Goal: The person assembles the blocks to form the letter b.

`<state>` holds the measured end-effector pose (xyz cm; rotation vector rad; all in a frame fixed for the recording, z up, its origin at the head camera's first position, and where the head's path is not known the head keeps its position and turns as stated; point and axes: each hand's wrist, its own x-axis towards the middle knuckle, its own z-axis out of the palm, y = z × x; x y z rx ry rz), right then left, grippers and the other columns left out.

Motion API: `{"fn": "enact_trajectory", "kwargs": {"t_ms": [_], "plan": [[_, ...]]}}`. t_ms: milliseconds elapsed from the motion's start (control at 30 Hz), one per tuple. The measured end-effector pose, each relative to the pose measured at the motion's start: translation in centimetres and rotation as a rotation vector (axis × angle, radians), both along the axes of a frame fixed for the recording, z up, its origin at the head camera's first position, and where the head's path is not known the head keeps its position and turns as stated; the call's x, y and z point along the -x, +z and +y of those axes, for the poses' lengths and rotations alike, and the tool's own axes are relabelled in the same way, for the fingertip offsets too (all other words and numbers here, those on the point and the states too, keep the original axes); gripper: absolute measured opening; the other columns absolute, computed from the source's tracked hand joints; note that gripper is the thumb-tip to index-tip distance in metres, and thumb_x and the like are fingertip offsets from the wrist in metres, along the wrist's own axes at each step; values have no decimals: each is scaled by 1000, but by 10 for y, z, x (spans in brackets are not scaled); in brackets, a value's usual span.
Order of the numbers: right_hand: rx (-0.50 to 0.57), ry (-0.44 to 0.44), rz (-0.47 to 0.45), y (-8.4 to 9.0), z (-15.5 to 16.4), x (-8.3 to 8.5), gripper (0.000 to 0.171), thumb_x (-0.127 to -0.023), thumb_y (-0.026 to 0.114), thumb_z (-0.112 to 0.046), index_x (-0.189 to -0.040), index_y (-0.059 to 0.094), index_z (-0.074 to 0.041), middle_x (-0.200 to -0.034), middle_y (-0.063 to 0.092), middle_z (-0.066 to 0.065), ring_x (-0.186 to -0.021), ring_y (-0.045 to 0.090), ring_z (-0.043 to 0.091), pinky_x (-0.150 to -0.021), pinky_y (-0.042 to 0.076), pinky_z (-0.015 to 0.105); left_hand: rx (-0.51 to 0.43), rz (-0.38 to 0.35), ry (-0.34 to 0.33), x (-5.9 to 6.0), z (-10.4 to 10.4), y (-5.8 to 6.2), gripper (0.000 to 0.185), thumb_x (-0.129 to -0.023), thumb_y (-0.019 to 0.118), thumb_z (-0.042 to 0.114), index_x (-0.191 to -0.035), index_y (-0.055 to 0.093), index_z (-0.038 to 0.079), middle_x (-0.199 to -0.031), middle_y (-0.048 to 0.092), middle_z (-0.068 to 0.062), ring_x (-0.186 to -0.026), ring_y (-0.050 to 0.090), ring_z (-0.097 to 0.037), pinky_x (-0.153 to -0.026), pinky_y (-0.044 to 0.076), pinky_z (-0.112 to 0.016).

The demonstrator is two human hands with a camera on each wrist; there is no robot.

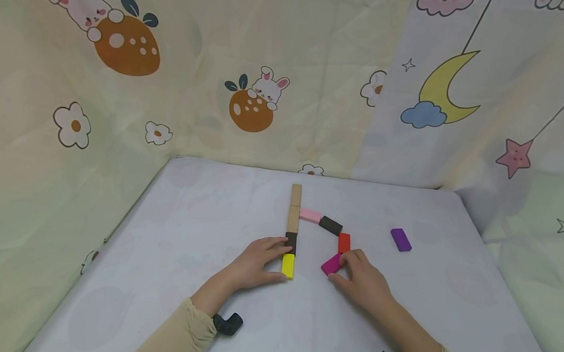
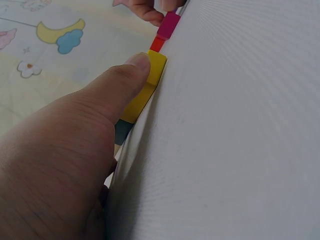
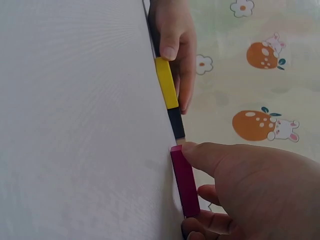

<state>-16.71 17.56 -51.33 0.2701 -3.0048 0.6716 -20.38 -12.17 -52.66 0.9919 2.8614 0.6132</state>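
My right hand (image 1: 365, 280) pinches a magenta block (image 1: 331, 264) between thumb and fingers, its upper end by a red block (image 1: 344, 243). In the right wrist view the magenta block (image 3: 185, 182) lies between the thumb and fingertips. My left hand (image 1: 257, 263) rests beside a straight column of blocks. Its thumb touches the yellow block (image 1: 288, 267), and its fingers reach the black block (image 1: 291, 242) above. Two wooden-coloured blocks (image 1: 294, 219) continue the column upward. A pink block (image 1: 311, 215) and a second black block (image 1: 331, 225) curve from the column toward the red one.
A purple block (image 1: 401, 240) lies apart on the right of the white-covered table (image 1: 162, 233). Patterned cloth (image 1: 316, 92) with rabbits, flowers and a moon hangs behind and at both sides. Each wrist carries a dark strapped device (image 1: 228, 324).
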Motion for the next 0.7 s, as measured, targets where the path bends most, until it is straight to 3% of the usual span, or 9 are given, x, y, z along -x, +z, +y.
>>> {"fn": "enact_trajectory", "kwargs": {"t_ms": [133,300,433,567,700], "plan": [[17,-1,-25,2,1,2,42,-73,71,-51,-99,52,-24,-107,50,-3,-85,51,12,-64,48,23,-7,-13,0,0,0,0,70,-78,53,66,-139,33,39,-150,24,14,-137,27,-16,-113,24,-45],[80,-37,-37,14,18,11,31,-83,60,-51,-99,54,-25,-112,48,-5,-75,49,12,-59,45,23,-6,-11,0,1,0,-1,71,-78,50,69,-139,34,38,-150,24,13,-137,27,-15,-113,24,-43],[105,-111,27,24,50,24,31,-89,53,-45,-104,55,-19,-114,48,2,-72,48,15,-57,42,24,-2,-10,5,1,0,-1,71,-77,49,70,-139,33,39,-150,24,13,-137,27,-15,-113,24,-43],[140,-188,127,22,89,36,35,-91,51,-41,-105,57,-10,-112,48,12,-75,48,19,-60,38,27,0,-12,5,1,0,-1,71,-77,51,69,-140,33,39,-150,24,12,-137,27,-15,-113,24,-43],[161,-251,120,16,119,42,42,-91,50,-42,-109,57,-5,-118,44,20,-82,47,23,-62,38,28,0,-4,2,1,0,0,71,-78,51,68,-140,34,38,-150,25,11,-137,27,-16,-113,24,-44]]}}
